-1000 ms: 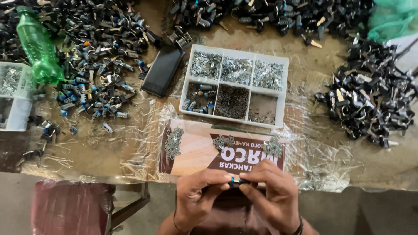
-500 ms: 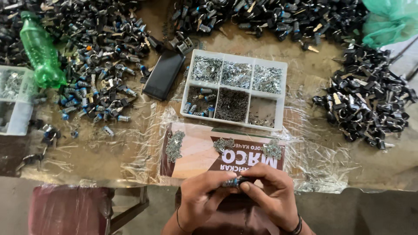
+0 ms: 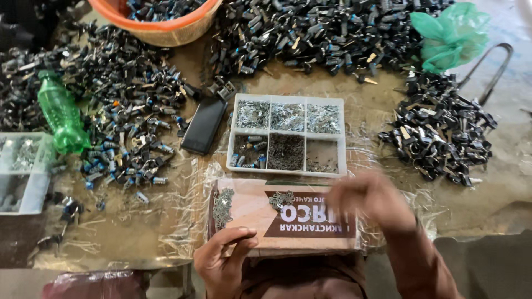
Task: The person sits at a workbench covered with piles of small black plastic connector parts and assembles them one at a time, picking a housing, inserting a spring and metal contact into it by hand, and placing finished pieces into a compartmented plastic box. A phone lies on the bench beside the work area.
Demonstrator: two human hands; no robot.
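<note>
Far left, you've got a clear plastic box (image 3: 22,174) half cut off by the frame, with small silvery bits in its top compartment; the rest of it is too hazy to read. Just beside it a green plastic bottle (image 3: 60,117) lies tilted on a heap of small dark metal parts with blue ends (image 3: 130,133). Up top there's an orange tub (image 3: 166,30) holding more of those blue-tipped parts.

Moving along, a black phone (image 3: 204,125) lies flat, almost touching the white six-compartment tray (image 3: 286,134). Top row of that tray: three sections of shiny silver bits. Bottom row: blue-tipped pieces on the left, fine dark bits in the middle, and only a thin scatter on the right.

Right below the tray sits a flat cardboard box (image 3: 255,213) with two little piles of silver pieces on it. Your left hand (image 3: 220,257) is at the box's near edge, fingers curled with the thumb meeting the fingertips; can't tell whether there's something pinched in there. Your right hand (image 3: 370,202) is over the box's right end, badly blurred, so its grip is impossible to read.

Further right, a pile of black parts (image 3: 440,130), with a green plastic bag (image 3: 451,34) behind it.
</note>
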